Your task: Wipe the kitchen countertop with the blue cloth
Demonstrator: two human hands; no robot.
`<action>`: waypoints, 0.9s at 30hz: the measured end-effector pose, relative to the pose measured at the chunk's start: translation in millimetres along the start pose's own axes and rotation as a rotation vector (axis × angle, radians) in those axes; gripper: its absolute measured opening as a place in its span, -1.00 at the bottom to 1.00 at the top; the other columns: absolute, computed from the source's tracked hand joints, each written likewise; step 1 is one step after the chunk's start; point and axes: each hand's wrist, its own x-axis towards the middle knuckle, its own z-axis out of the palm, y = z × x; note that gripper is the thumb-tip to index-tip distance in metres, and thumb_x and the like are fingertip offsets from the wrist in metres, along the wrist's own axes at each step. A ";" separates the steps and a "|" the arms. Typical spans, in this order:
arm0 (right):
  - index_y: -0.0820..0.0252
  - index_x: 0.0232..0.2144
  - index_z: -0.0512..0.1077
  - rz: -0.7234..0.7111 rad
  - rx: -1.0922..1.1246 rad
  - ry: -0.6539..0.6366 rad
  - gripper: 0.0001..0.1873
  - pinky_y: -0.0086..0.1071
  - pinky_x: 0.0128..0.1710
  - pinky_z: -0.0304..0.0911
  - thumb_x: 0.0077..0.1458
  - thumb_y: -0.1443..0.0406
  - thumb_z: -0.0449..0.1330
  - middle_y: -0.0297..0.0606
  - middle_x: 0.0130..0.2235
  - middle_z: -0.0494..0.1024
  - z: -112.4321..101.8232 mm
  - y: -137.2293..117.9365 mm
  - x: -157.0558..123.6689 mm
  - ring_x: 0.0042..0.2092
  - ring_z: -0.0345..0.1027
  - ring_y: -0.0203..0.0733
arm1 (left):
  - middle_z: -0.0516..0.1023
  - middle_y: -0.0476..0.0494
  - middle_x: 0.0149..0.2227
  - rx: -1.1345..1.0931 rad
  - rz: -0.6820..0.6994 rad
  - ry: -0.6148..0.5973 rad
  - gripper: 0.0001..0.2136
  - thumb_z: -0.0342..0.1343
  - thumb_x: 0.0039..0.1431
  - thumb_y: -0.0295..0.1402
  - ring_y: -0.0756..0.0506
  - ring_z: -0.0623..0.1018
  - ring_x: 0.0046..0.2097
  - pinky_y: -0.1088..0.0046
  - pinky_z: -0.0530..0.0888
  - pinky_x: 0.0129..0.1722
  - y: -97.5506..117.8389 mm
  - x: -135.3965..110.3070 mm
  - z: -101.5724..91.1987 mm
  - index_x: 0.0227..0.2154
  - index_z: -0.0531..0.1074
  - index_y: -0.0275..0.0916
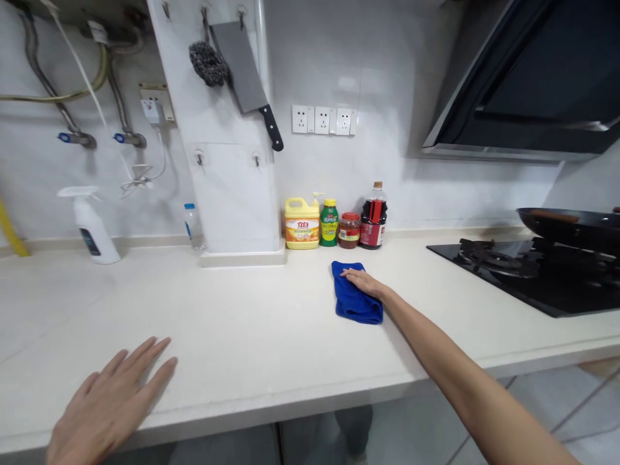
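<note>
A folded blue cloth (356,302) lies on the white countertop (232,323), right of centre. My right hand (363,282) rests on its upper part, fingers close together, holding it down against the counter. The palm hides some of the fabric. At the lower left, my left hand (109,403) is open above or on the counter near its front edge, palm down with fingers spread and nothing in it. Whether it touches the surface I cannot tell.
Along the wall stand a yellow detergent jug (303,226), a green-labelled bottle (329,224), a red-lidded jar (349,231) and a dark sauce bottle (373,219). A spray bottle (94,226) and small clear bottle (194,227) stand left. A cleaver (242,68) hangs above; a gas stove (508,268) is right.
</note>
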 end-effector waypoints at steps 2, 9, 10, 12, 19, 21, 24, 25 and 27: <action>0.15 0.20 0.39 -0.041 0.006 0.035 -0.51 -0.09 0.39 -0.03 0.35 0.28 -0.12 -0.18 0.33 0.30 3.9 -0.8 3.1 0.38 0.08 -0.17 | -0.03 0.21 0.44 0.078 -0.025 -0.080 -0.27 -0.38 0.22 0.10 -0.20 -0.03 0.47 0.07 -0.05 0.42 6.0 -3.5 -7.2 0.41 0.06 -0.01; 0.28 0.14 0.41 -0.098 -0.051 0.244 -0.56 -0.05 0.39 -0.03 0.36 0.21 -0.03 0.01 0.33 0.26 13.8 -14.7 -35.2 0.36 0.11 -0.05 | -0.07 0.15 0.46 0.119 -0.021 -0.089 -0.32 -0.29 0.28 0.03 -0.24 -0.03 0.46 0.06 -0.02 0.41 11.5 -6.2 -14.3 0.42 0.01 -0.05; 0.26 0.10 0.44 -0.149 -0.053 0.269 -0.58 -0.11 0.38 0.01 0.37 0.19 -0.04 -0.02 0.29 0.32 14.2 -16.8 -46.3 0.32 0.17 -0.09 | -0.09 0.16 0.46 0.133 -0.024 -0.098 -0.33 -0.31 0.29 0.02 -0.23 -0.03 0.47 0.07 -0.02 0.42 12.8 -6.5 -15.2 0.43 -0.01 -0.04; 0.20 -0.01 0.50 -0.295 -0.058 0.310 -0.62 -0.18 0.31 0.12 0.36 0.14 0.00 -0.10 0.16 0.47 15.9 -19.4 -68.4 0.21 0.31 -0.13 | -0.14 0.20 0.47 0.175 -0.038 -0.119 -0.35 -0.36 0.33 0.02 -0.20 -0.06 0.47 0.10 -0.04 0.42 15.7 -7.5 -17.7 0.44 -0.06 -0.02; 0.22 -0.27 0.56 -0.343 0.015 0.325 -0.68 -0.15 0.12 0.28 0.31 0.17 0.07 -0.10 -0.09 0.60 26.4 -33.3 -95.6 0.00 0.44 -0.07 | -0.15 0.18 0.47 0.204 -0.047 -0.119 -0.39 -0.41 0.39 -0.02 -0.19 -0.06 0.47 0.14 -0.07 0.43 18.5 -10.5 -20.7 0.44 -0.09 -0.03; 0.21 -0.31 0.57 -0.322 0.110 0.298 -0.55 -0.16 0.07 0.32 0.34 0.07 0.01 -0.10 -0.15 0.62 22.8 -42.5 -91.0 -0.06 0.47 -0.05 | -0.14 0.17 0.47 0.196 -0.043 -0.104 -0.39 -0.40 0.39 -0.03 -0.20 -0.05 0.47 0.14 -0.07 0.43 18.0 -11.1 -20.0 0.44 -0.07 -0.03; 0.26 -0.25 0.60 -0.278 0.434 0.217 -0.25 -0.22 -0.02 0.40 0.38 -0.10 -0.23 -0.07 -0.20 0.64 6.8 -51.1 -79.4 -0.14 0.54 -0.06 | -0.15 0.17 0.47 0.176 -0.039 -0.109 -0.40 -0.38 0.39 -0.03 -0.20 -0.06 0.47 0.12 -0.06 0.43 18.5 -13.2 -20.8 0.44 -0.07 -0.04; 0.29 -0.18 0.59 -0.237 0.490 0.213 -0.16 -0.24 0.00 0.40 0.38 -0.11 -0.33 -0.04 -0.17 0.64 -0.3 -51.2 -73.9 -0.12 0.55 -0.07 | -0.16 0.16 0.47 0.173 -0.039 -0.116 -0.39 -0.38 0.39 -0.03 -0.21 -0.07 0.47 0.12 -0.06 0.43 18.9 -14.0 -21.7 0.44 -0.08 -0.04; 0.32 0.00 0.54 -0.146 0.393 0.252 -0.11 -0.23 0.10 0.35 0.38 -0.07 -0.45 -0.02 -0.03 0.61 -13.1 -47.2 -61.1 0.00 0.51 -0.06 | -0.17 0.16 0.47 0.172 -0.043 -0.127 -0.39 -0.41 0.39 -0.03 -0.20 -0.09 0.47 0.12 -0.07 0.43 19.9 -15.5 -23.6 0.44 -0.10 -0.05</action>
